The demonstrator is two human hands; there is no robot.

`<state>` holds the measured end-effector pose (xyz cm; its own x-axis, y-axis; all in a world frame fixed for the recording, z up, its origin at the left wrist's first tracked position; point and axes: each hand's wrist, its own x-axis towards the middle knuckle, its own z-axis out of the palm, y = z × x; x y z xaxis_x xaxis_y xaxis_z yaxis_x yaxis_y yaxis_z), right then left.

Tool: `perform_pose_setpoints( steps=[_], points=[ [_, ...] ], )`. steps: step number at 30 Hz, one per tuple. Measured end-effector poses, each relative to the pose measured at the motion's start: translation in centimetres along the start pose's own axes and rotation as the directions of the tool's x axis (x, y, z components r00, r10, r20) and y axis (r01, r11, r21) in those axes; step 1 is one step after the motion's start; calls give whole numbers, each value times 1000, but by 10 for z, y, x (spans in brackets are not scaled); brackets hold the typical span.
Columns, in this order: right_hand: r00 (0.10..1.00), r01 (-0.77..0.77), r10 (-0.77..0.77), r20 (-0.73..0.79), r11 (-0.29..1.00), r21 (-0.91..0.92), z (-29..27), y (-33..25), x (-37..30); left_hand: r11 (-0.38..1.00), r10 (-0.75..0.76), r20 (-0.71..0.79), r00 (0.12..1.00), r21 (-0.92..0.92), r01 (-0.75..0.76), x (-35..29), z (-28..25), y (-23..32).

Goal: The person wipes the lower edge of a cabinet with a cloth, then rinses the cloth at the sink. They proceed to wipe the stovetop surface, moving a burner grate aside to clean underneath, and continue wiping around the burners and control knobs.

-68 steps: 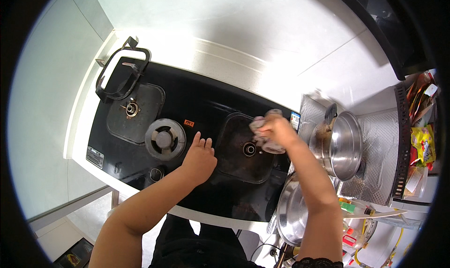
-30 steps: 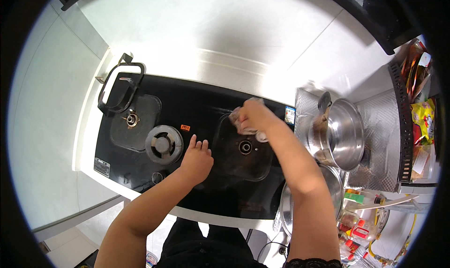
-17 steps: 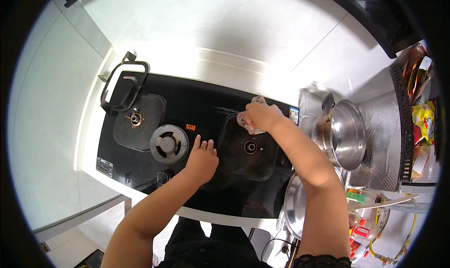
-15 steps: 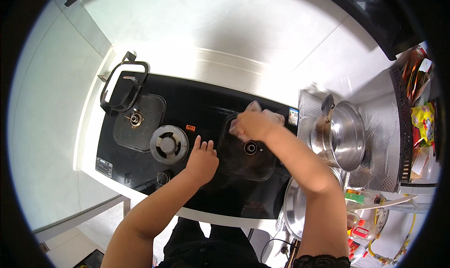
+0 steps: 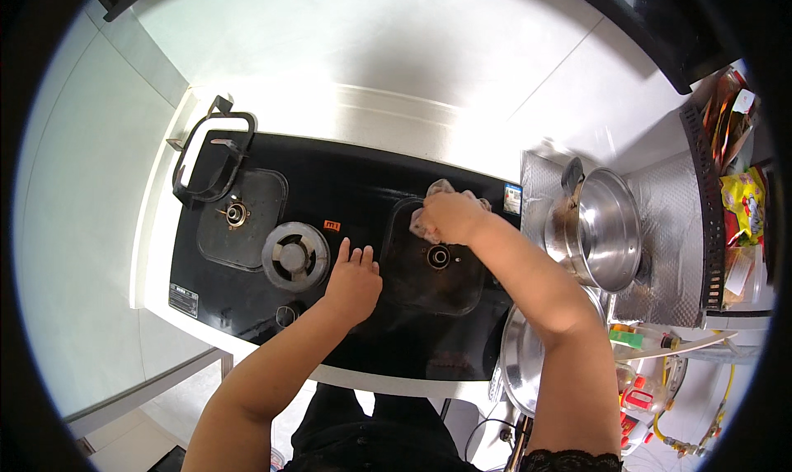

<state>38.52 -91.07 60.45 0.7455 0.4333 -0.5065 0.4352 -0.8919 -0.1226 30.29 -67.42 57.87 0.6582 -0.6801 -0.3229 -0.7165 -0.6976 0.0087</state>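
A black glass gas cooktop lies in front of me. Over the far side of its right burner recess my right hand presses down a crumpled, pale cleaning cloth, partly hidden by the fingers. The bare right burner nozzle shows just nearer than that hand. My left hand rests flat on the glass between the two recesses, fingers stretched out and holding nothing. To its left sits a loose grey burner ring, with a small orange sticker behind it.
A black pan support leans at the far left, behind the uncovered left burner nozzle. On the right stand a steel pot and a round steel lid. A control knob lies near the front edge.
My right hand and the cloth have shifted slightly over the far part of the right recess, and the cloth is bunched tighter. My left hand stays in place on the glass.
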Motion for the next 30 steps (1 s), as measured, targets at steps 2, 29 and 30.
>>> perform_pose_setpoints(
  steps=[2, 29, 30],
  points=[
    [991, -103, 95, 92, 990, 95, -22, 9, -8, 1000, 2, -10, 1000, 1, -2, 0, 1, 0],
    [675, -556, 737, -36, 541, 631, 27, 4, -48, 998, -10, 185, 983, 56, 0, 5, -21, 1],
    [639, -566, 769, -26, 493, 661, 30, 4, -54, 999, -9, 173, 985, 51, 0, 8, -19, 2]
  ],
)
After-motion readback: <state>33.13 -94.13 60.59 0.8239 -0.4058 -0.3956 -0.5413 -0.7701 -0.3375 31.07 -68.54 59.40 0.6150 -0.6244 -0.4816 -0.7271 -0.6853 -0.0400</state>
